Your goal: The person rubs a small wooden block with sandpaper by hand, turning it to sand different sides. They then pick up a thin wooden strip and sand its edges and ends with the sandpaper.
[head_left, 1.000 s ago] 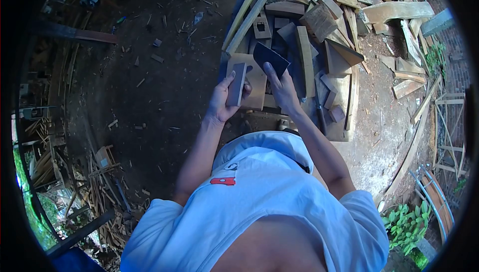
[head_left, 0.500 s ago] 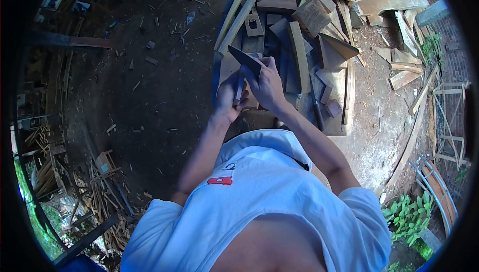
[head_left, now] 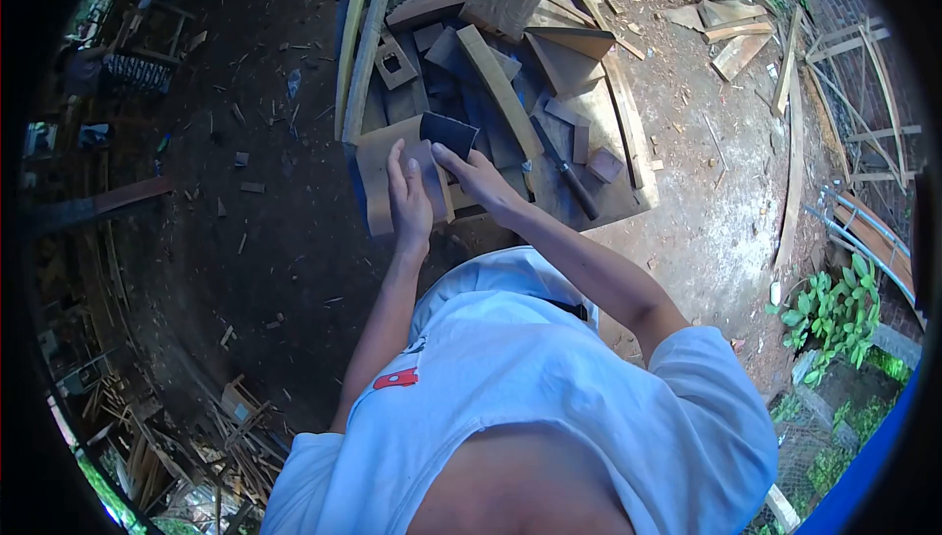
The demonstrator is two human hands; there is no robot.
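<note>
My right hand (head_left: 481,184) grips a dark, bent sheet of sandpaper (head_left: 449,133) between thumb and fingers, its far part curling up past the fingertips. Close on its left, my left hand (head_left: 410,199) holds a small flat piece of wood (head_left: 428,178), fingers pointing up and away along it. The two hands nearly meet over the near left corner of the workbench (head_left: 618,203). Beneath them lies a wide brown board (head_left: 375,164), partly covered by the hands.
Wood offcuts pile across the bench, including a long block (head_left: 498,91), a squarish block (head_left: 502,3) and a piece with a square hole (head_left: 394,64). A long tool with a dark handle (head_left: 577,191) lies at right. Scraps litter the floor (head_left: 285,182).
The view has shifted, so the bench sits further left. My left fingers have straightened along the wood, and the sandpaper in my right hand has turned and now curls upward.
</note>
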